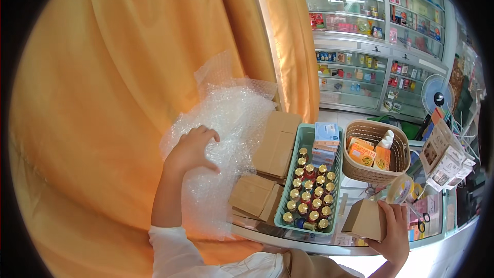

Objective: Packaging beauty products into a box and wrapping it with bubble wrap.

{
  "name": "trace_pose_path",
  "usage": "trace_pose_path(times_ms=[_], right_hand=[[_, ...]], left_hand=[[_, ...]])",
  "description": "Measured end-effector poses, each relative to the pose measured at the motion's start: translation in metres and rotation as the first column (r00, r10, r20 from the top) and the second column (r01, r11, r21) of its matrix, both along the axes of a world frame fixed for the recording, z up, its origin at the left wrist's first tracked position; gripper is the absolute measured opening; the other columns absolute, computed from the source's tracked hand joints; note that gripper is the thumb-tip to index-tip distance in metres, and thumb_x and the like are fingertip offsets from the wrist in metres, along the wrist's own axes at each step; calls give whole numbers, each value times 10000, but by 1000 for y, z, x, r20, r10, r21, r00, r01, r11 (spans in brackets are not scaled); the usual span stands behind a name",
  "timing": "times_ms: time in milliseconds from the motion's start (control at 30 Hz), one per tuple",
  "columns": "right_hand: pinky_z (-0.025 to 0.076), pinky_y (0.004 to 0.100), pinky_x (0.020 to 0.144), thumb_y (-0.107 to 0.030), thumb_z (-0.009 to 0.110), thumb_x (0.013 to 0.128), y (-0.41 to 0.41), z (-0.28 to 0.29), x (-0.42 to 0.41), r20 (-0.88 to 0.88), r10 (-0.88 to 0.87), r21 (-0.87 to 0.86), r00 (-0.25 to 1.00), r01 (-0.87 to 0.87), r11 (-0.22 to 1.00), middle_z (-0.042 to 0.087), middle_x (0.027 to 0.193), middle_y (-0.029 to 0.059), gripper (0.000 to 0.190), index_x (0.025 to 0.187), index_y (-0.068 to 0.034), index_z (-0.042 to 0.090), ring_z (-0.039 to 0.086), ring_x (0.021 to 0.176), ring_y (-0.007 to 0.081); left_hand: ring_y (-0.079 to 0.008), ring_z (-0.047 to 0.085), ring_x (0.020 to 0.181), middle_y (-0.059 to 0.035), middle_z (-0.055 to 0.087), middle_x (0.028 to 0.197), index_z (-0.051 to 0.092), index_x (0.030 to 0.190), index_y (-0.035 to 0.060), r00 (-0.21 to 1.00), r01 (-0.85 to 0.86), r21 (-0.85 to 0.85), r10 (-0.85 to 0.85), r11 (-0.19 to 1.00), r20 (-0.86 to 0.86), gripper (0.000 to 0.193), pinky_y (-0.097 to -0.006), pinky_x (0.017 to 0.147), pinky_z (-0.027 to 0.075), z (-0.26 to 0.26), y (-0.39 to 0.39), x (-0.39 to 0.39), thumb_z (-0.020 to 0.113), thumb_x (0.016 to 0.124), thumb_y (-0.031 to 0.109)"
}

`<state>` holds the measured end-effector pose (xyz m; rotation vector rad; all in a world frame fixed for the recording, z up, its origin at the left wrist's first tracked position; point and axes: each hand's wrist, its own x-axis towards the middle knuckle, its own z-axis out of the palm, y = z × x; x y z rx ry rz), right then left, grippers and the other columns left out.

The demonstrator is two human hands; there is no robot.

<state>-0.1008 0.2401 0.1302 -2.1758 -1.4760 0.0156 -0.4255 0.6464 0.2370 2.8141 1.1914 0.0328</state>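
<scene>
My left hand [197, 148] is over a heap of clear bubble wrap [235, 123], its thumb and fingers spread with nothing between them. My right hand [391, 227] grips a small brown cardboard box [366, 218] by its right side, above the glass counter's front edge. Between my hands stands a green plastic basket [337, 200] with many gold-capped bottles [307, 185] and a stack of light blue boxes [327, 134]. Folded brown cardboard boxes [276, 143] lie between the bubble wrap and this basket.
A beige woven-look plastic basket [376, 177] holds orange papaya boxes and white-capped items. Tape rolls [401, 190] and scissors [421, 220] lie at the right, near hanging white packs [449, 166]. An orange curtain [127, 85] hangs at the left; a small fan [438, 94] and glass display shelves [347, 34] stand beyond.
</scene>
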Motion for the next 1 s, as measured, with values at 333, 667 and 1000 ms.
trace_pose_path(times_ms=[333, 667, 1000], right_hand=[[410, 502, 986, -87, 881, 428, -1, -1, 2, -44, -7, 23, 999, 8, 1000, 541, 1202, 154, 1009, 1361, -77, 498, 471, 1116, 405], [412, 500, 982, -80, 879, 416, 2, 2, -2, -12, 15, -5, 1000, -15, 1000, 537, 1201, 155, 1018, 1360, -66, 496, 466, 1112, 401], [415, 501, 981, -87, 880, 426, -1, -3, 1, -43, -10, 32, 999, 11, 999, 544, 1198, 159, 1009, 1360, -65, 498, 476, 1106, 399]], left_hand=[[-307, 349, 1416, -86, 448, 1470, 589, 1397, 184, 981, -153, 297, 182, 943, -73, 931, -454, 1160, 290, -32, -37, -29, 938, 536, 254], [-257, 638, 723, -140, 664, 819, 700, 971, 16, 804, -60, 6, 45, 998, 593, 147, -361, 673, 503, 23, -1, -31, 618, 945, 135], [-113, 537, 542, -29, 586, 735, 633, 978, 4, 736, -36, -141, 122, 989, 666, 426, -309, 510, 465, 49, 10, 43, 849, 808, 329]])
